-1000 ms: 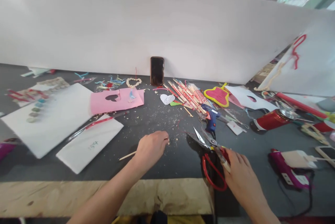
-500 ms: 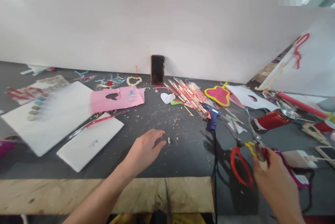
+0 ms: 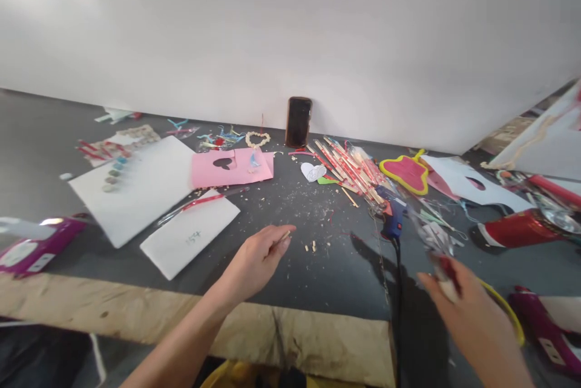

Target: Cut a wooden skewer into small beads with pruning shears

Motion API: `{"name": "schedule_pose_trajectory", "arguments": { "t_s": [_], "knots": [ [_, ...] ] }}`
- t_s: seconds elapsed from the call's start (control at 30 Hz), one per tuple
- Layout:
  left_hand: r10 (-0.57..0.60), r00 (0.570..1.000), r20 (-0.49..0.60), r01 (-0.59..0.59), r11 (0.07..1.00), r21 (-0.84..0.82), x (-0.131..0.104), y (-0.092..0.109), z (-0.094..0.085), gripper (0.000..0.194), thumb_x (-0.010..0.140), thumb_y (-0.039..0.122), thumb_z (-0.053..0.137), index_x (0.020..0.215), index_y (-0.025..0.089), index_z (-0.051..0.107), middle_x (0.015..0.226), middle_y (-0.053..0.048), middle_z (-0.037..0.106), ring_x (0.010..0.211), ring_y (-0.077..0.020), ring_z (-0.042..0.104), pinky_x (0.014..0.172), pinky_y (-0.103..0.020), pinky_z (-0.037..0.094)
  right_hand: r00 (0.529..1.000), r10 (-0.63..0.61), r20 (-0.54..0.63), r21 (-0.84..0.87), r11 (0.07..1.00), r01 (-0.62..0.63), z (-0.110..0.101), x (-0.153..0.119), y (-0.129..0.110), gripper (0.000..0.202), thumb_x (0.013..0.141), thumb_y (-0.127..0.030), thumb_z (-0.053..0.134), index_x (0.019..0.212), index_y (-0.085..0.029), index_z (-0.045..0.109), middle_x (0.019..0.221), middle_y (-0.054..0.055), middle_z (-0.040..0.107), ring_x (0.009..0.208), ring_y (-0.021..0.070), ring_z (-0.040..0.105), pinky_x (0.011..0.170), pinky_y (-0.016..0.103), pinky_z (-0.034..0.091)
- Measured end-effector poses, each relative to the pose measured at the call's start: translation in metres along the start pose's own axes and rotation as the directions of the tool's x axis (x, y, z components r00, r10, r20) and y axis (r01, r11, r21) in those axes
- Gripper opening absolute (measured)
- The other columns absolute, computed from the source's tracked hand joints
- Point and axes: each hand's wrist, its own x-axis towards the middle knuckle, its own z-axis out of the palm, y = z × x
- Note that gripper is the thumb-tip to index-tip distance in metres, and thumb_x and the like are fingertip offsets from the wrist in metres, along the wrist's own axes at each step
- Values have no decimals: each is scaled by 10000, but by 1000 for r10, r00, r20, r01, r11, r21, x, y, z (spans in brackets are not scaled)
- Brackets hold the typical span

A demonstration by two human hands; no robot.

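My left hand [image 3: 258,261] hovers low over the middle of the dark table, its thumb and forefinger pinching a small wooden stick piece [image 3: 285,235]. A few short pale bits [image 3: 313,246] lie just right of its fingertips. On the right, my right hand [image 3: 458,297] is closed around a tool with a pale and dark red handle [image 3: 447,282]; motion blurs it, and its type is unclear. Behind the right hand a yellow loop handle [image 3: 506,309] shows. A blue glue gun [image 3: 394,215] lies between the hands, farther back, beside red-patterned sticks [image 3: 351,167].
A phone [image 3: 298,121] leans on the white partition [image 3: 254,43]. White boards [image 3: 149,176] and pink card [image 3: 213,169] lie left. A red can [image 3: 521,227] lies right, near a purple power strip [image 3: 544,327]. The glue gun's black cable [image 3: 398,291] runs to the front edge.
The view has shifted leftward. My right hand has moved the tool away from the red and yellow handles beside it. A wooden piece now shows in my left hand.
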Motion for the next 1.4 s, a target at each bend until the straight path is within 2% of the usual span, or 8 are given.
{"name": "schedule_pose_trajectory", "arguments": {
  "t_s": [0.1,0.27,0.47,0.63,0.8,1.1,1.27,1.4],
  "knots": [
    [-7,1000,9,7,1000,-8,-1,0,1,317,874,318,395,1125,252,576,1025,-34,612,862,-157,581,769,-269,442,971,-235,33,47,971,233,21,-2,-35,531,785,-555,466,1173,-193,468,1026,117,651,899,285,629,673,360,477],
    [-45,999,21,47,995,-83,-3,-4,2,290,810,272,488,1080,243,589,995,-28,605,876,-159,575,745,-252,441,927,-366,83,-21,929,369,44,3,-61,541,815,-520,478,1221,-163,458,1036,123,641,881,279,618,674,366,485],
    [-105,994,38,110,969,-220,-2,-7,5,302,773,261,525,1068,227,582,970,-20,610,722,-128,531,633,-237,413,852,-505,-136,-104,863,495,30,4,-86,370,815,-392,538,1114,-179,579,1100,137,577,984,316,493,803,463,422],
    [-102,993,64,119,910,-398,3,2,1,315,771,245,535,1080,195,567,958,-25,608,617,-88,446,568,-212,377,743,-669,-15,178,730,660,27,1,-141,265,823,-228,538,1082,-230,595,1037,81,587,971,249,473,824,401,417],
    [-77,995,67,101,839,-534,9,16,-9,306,780,249,543,1077,178,563,966,-30,594,526,-45,374,473,-181,322,731,-680,57,193,726,660,44,6,-167,120,793,-199,586,892,-243,636,925,42,611,910,227,471,781,372,393],
    [-160,980,117,198,732,-652,30,11,1,297,758,339,583,1001,170,564,850,-1,549,446,-14,345,392,-158,274,730,-683,7,231,711,664,51,11,-167,74,791,-176,558,746,-211,604,851,34,619,883,217,486,728,357,366],
    [-184,967,175,253,697,-671,34,7,12,307,750,389,591,931,141,579,650,45,483,401,-14,322,372,-158,241,759,-613,-221,408,648,643,39,17,-163,63,810,-170,533,833,-194,587,901,58,591,893,200,490,783,364,410],
    [-149,937,316,345,543,-766,34,9,22,358,729,425,623,900,112,593,462,101,340,352,-17,225,351,-168,181,759,-567,-322,541,547,638,35,14,-161,118,798,-127,542,873,-215,566,915,53,555,896,199,494,792,379,433]
  ]
}}
